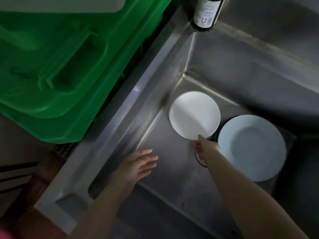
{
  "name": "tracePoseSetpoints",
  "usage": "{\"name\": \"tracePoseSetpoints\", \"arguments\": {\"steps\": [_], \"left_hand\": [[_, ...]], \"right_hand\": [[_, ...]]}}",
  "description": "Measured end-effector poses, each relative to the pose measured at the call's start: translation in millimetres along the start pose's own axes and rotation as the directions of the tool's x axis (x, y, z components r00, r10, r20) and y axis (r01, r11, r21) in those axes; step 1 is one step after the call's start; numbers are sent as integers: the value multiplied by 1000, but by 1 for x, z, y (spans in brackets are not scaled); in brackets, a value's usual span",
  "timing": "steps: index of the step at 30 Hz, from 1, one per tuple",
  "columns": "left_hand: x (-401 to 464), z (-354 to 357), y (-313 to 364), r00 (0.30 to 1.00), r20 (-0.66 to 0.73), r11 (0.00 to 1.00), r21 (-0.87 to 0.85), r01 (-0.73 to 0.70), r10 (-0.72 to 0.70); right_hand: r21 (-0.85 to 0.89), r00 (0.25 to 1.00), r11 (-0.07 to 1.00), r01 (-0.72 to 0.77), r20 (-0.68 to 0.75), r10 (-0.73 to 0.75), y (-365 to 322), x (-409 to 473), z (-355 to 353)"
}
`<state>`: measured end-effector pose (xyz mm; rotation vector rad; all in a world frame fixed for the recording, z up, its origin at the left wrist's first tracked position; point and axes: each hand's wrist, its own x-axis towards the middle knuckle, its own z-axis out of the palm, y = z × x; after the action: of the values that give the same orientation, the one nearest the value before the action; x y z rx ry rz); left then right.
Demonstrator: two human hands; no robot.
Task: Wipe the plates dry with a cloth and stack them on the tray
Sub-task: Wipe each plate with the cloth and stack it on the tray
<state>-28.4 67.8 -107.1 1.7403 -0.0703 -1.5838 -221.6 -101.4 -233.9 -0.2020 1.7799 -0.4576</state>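
A dark bottle (206,13) stands on the back rim of the steel sink (119,128), its neck cut off by the top edge of the frame. Its white label carries a barcode and a small red mark, but the print is too blurred to read.

Down in the basin, the right hand (205,146) pinches the near edge of a small white plate (194,114), thumb on top of the rim; the fingers underneath are hidden. The plate sits tilted or lifted, and motion blur makes it hard to say whether it touches the sink floor. Just beside it to the right lies a larger pale blue plate (252,147), resting on something with a dark rim that shows only as a thin arc along its left edge and below the wrist; what that object is cannot be made out.

The left hand (138,167) hovers over the basin with fingers spread and loose, holding nothing.

A green plastic bin (51,69) fills the upper left, beside the sink. The scene is dim and smeared.
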Motion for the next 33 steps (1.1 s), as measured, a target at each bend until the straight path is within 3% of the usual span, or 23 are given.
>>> {"name": "tracePoseSetpoints", "arguments": {"steps": [14,24,33], "left_hand": [[9,-6,-5,999,-18,999,-22,43,-44],[-11,-17,-2,999,42,1000,6,3,-4],[-42,-33,15,985,146,991,76,-107,95]], "right_hand": [[32,999,999,23,26,-24,0,3,6],[155,994,987,-30,110,13,12,-17,-2],[135,952,973,188,220,-215,27,-95,-43]]}}
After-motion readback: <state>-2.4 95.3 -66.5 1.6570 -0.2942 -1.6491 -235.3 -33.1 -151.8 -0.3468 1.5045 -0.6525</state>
